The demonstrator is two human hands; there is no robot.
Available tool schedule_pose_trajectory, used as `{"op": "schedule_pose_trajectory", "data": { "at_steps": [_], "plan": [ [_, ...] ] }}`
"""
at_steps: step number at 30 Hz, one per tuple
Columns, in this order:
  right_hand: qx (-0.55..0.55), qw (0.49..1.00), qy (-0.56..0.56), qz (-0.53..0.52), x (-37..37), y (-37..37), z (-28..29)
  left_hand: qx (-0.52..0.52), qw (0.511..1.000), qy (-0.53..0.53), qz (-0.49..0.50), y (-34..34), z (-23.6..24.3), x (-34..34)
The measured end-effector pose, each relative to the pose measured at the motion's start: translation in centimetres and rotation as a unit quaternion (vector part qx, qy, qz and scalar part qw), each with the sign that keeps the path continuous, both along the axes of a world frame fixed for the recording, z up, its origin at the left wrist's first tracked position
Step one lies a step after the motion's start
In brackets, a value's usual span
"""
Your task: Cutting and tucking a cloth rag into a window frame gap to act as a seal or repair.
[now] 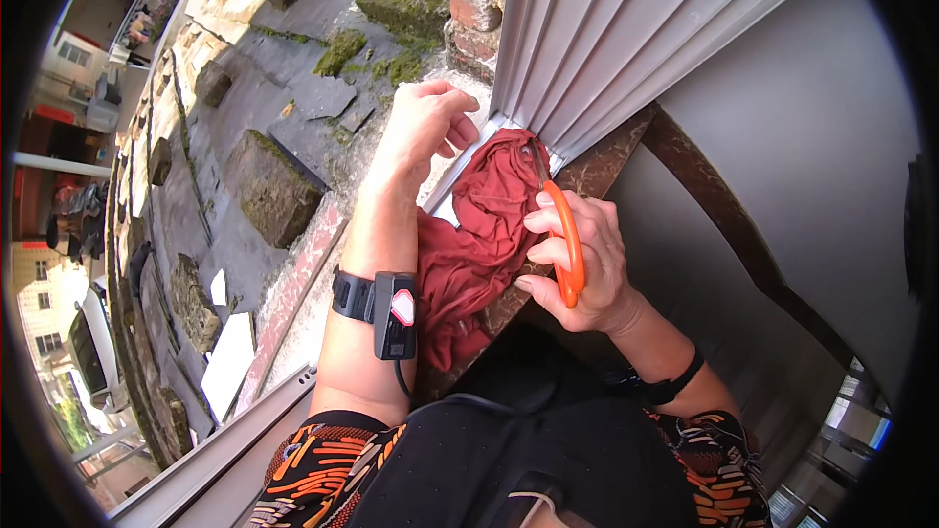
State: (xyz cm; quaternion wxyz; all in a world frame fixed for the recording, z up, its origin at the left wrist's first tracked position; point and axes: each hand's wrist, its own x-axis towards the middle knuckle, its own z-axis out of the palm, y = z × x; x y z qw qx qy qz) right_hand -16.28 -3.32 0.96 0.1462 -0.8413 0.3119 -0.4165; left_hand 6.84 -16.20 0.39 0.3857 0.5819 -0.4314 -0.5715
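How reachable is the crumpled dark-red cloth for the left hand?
Likely yes: the left hand is close beside the cloth, seemingly only a pale metal track between; the orange-handled tool in the right hand sits opposite.

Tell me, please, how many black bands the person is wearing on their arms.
2: one black band on the left forearm with a small box, and another on the right forearm. More could be hidden under the sleeves.

- The cloth lay on the sill, between the left hand and the right hand.
- The hand tool sat in the right hand, its tip at the cloth.
- The panel stood behind the cloth, right of the brickwork.
- Stones lay outside, to the left.
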Motion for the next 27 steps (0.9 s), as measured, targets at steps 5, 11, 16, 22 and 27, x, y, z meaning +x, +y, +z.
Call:
{"op": "schedule_pose_trajectory", "data": {
  "at_steps": [5,11,16,22,27],
  "plan": [
    [0.059,0.996,-0.038,-0.050,-1.3,0.5,1.6,0.001,1.000,0.002,-0.010,-0.2,-0.3,0.1],
    [0.071,0.995,0.014,-0.064,-2.7,0.9,0.2,-0.001,1.000,-0.009,-0.012,-0.1,-0.3,0.1],
    [0.038,0.998,-0.044,-0.017,-3.3,-0.5,-2.0,-0.006,1.000,-0.011,-0.015,-0.1,-0.3,-0.2],
    [0.066,0.997,-0.038,0.009,-4.6,-0.4,-2.6,-0.005,1.000,-0.015,-0.017,-0.1,-0.1,0.1],
    [0.113,0.988,-0.105,0.013,-3.9,-0.6,-2.1,-0.007,1.000,-0.014,-0.023,-0.1,-0.2,-0.5]
  ]
}}
